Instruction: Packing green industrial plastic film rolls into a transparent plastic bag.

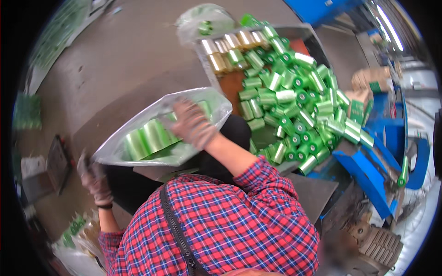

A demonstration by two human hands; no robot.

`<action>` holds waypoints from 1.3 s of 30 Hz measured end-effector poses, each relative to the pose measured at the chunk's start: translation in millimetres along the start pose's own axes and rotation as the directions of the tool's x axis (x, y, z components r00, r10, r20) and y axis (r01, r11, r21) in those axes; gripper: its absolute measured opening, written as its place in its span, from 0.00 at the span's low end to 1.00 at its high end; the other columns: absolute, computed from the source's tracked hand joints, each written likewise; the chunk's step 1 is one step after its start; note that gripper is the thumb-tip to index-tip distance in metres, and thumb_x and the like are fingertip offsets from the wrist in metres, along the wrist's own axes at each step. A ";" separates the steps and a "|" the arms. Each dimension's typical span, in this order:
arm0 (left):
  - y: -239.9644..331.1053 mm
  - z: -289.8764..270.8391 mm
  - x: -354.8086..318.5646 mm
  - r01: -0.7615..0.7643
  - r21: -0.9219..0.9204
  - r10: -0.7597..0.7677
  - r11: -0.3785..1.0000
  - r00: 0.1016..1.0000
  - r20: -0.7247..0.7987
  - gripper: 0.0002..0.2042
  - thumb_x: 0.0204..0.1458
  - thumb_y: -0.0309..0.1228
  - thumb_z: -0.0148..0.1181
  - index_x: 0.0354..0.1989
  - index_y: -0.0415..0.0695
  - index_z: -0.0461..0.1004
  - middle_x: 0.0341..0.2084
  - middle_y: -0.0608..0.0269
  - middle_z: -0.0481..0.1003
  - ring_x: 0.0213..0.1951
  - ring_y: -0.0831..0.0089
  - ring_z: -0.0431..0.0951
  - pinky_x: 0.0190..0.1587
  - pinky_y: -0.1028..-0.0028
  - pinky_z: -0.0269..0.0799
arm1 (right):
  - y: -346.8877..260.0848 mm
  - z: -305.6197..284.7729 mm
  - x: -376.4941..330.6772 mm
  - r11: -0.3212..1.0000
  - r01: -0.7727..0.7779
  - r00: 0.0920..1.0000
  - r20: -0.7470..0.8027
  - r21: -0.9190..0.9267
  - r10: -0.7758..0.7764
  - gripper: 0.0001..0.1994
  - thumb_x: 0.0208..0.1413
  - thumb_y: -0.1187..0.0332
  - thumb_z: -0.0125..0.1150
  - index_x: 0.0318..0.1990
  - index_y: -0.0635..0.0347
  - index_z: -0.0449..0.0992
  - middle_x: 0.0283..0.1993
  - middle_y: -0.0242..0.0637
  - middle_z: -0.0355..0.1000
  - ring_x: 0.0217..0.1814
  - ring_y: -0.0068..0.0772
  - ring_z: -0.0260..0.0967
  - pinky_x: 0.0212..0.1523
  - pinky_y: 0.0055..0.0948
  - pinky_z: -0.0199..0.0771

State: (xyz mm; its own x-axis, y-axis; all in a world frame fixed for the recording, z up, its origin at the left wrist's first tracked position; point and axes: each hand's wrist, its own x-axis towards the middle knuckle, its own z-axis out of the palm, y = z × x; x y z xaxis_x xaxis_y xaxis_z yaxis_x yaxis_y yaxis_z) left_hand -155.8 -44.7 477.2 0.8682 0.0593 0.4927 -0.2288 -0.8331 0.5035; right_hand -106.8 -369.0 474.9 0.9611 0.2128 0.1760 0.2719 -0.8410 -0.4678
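Note:
A clear plastic bag (110, 149) lies spread across my lap with its mouth gaping. Several green film rolls (156, 135) stand in a row inside it. My right hand (195, 125), in a greyish work glove, reaches over the bag's far right side onto the rolls. Its fingers are smeared by motion, so I cannot tell whether they grip one. Beside the bag's left corner is my gloved left hand (95, 179), slightly blurred, its fingers apart and nothing visible in them.
To my right, a large tray (317, 41) holds a heap of green rolls (294, 99) and some yellowish rolls (216, 62). Beyond it sits a filled plastic bag (205, 20). Blue metal parts (363, 177) and a motor-like housing (375, 244) stand at right. Another bag (78, 241) lies lower left.

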 end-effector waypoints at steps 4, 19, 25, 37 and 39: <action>-85.8 5.7 -21.2 0.456 -0.516 -0.558 0.725 0.828 -0.052 0.17 0.55 0.29 0.45 0.51 0.34 0.64 0.46 0.55 0.68 0.48 0.69 0.68 0.52 0.72 0.62 | 158.9 -44.5 -50.1 0.797 -0.428 0.519 -0.607 0.425 0.602 0.08 0.52 0.67 0.50 0.29 0.60 0.74 0.28 0.45 0.71 0.32 0.50 0.68 0.37 0.37 0.68; -69.7 18.1 22.9 0.498 -0.203 -0.497 0.843 0.866 0.058 0.16 0.57 0.34 0.45 0.50 0.38 0.65 0.45 0.59 0.70 0.46 0.71 0.69 0.52 0.72 0.63 | 367.8 145.9 -214.5 -0.549 -0.559 -0.198 0.542 0.621 0.816 0.38 0.39 0.50 0.63 0.56 0.67 0.62 0.62 0.49 0.55 0.62 0.42 0.52 0.62 0.31 0.47; -56.1 36.5 34.7 0.396 -0.575 -0.564 0.716 0.813 -0.143 0.14 0.57 0.31 0.43 0.47 0.37 0.67 0.43 0.58 0.71 0.46 0.71 0.70 0.50 0.74 0.64 | 330.3 97.2 -250.3 -0.654 0.127 0.200 0.627 0.745 0.753 0.29 0.41 0.50 0.63 0.51 0.49 0.65 0.52 0.32 0.66 0.55 0.39 0.59 0.52 0.49 0.59; 174.0 58.9 -7.0 -0.457 -0.124 0.191 0.881 0.104 0.976 0.09 0.44 0.36 0.52 0.29 0.46 0.72 0.19 0.54 0.74 0.23 0.56 0.76 0.26 0.58 0.72 | 74.5 -92.5 -104.3 -0.364 -0.368 0.918 0.396 0.856 0.004 0.42 0.45 0.48 0.60 0.62 0.59 0.48 0.57 0.56 0.57 0.51 0.50 0.64 0.44 0.41 0.71; 172.1 55.3 -14.6 -0.409 -0.190 0.252 0.892 0.102 0.962 0.09 0.44 0.37 0.52 0.30 0.48 0.74 0.21 0.54 0.74 0.29 0.56 0.77 0.31 0.60 0.74 | 41.3 -49.7 -68.6 0.256 -0.453 0.889 0.455 0.854 0.057 0.40 0.47 0.46 0.57 0.59 0.68 0.52 0.56 0.59 0.58 0.56 0.52 0.61 0.53 0.34 0.65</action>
State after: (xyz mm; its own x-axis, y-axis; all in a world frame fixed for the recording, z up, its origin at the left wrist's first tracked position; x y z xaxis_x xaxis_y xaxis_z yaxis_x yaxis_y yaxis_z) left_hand -183.4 -219.4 517.5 0.4546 -0.7328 -0.5064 -0.6432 -0.6633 0.3825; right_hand -163.9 -443.1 486.6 0.8919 0.3672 -0.2640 -0.3245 0.1128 -0.9391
